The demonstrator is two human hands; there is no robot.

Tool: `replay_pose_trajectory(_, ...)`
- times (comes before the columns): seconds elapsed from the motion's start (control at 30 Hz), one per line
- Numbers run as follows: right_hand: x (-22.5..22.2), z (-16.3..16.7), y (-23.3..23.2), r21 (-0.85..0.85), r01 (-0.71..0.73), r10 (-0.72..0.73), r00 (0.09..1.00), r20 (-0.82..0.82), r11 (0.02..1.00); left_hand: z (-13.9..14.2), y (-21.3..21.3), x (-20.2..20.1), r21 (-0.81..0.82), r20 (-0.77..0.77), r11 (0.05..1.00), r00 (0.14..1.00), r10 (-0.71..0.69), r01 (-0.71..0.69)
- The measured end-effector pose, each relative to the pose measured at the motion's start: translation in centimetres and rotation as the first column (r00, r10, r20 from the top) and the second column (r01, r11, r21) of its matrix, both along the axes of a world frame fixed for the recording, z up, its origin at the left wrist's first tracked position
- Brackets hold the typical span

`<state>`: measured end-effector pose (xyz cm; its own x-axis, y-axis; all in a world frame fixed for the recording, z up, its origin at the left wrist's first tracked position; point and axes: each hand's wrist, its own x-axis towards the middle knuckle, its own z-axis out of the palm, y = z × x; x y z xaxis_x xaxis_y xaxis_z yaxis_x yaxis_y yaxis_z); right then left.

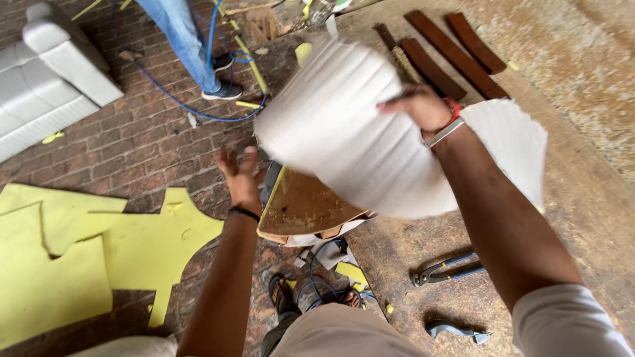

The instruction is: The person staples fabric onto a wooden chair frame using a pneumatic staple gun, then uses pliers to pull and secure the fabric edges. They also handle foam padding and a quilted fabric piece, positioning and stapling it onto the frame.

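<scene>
white cushion cover (350, 125) gripped by right hand (420, 106); left hand (239, 175) spread; scuffed workbench (582, 192), brick floor (132, 145).

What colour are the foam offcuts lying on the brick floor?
Pale yellow foam offcuts, seen best in the head view, lower left.

bench: worn, scratched wooden worktop (582, 198)
on bench: blue-handled metal pincers (444, 270); three dark brown curved wooden slats (456, 49)
floor: red brick paving (145, 139)
on floor: yellow foam offcuts (86, 251); blue hose (178, 102)
</scene>
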<state>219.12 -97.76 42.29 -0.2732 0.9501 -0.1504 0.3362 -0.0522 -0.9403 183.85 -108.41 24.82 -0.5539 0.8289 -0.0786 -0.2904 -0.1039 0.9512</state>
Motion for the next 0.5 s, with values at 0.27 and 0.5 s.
replay_pose_trajectory(0.27, 7.1, 7.7, 6.1, 0.039, 0.789, -0.583, 0.486, -0.651, 0.614, -0.6, -2.0, 9.2, -0.053, 0.111, 0.606, 0.607, -0.787, 0.794)
replay_pose_trajectory(0.5, 17.3, 7.9, 8.9, 0.033, 0.918, -0.643, 0.302, -0.704, 0.395, 1.6, -3.3, 10.5, -0.206, 0.081, 0.162, 0.182, -0.980, 0.965)
